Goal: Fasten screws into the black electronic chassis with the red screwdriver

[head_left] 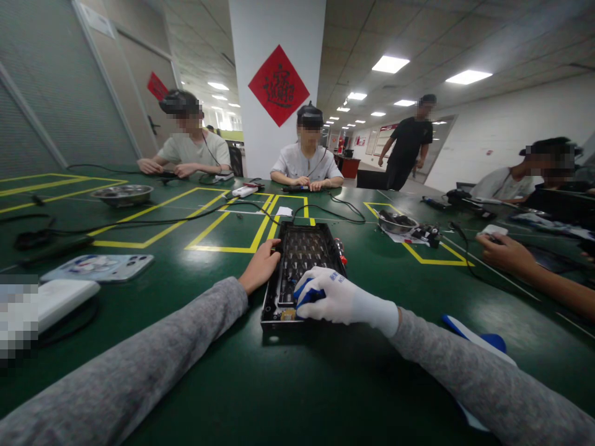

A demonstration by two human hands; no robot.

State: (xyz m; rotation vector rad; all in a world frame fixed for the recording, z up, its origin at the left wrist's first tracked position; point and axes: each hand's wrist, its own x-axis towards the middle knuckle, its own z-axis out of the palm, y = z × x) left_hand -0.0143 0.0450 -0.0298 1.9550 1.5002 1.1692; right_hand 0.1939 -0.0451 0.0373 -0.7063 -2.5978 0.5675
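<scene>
A black case (pixel 307 232) lies on the green table in front of me, with rows of small metal bits (pixel 304 254) standing in its insert. My left hand (pixel 263 263) is bare and grips the case's left edge, its fingertips over the rim. My right hand (pixel 325 294) wears a white glove with blue-coated fingers. Those fingers are bent together inside the near right part of the case. Whatever they may hold is hidden. A small yellowish piece (pixel 288 314) shows in the case's near compartment.
Left of me lie a light-blue phone (pixel 100 267) and a white box-like device (pixel 65 300). Metal bowls (pixel 123 195) (pixel 395 223) stand farther off. A white-and-blue glove (pixel 478 337) lies beside my right forearm. Black cables (pixel 186 218) cross the table; co-workers sit around it.
</scene>
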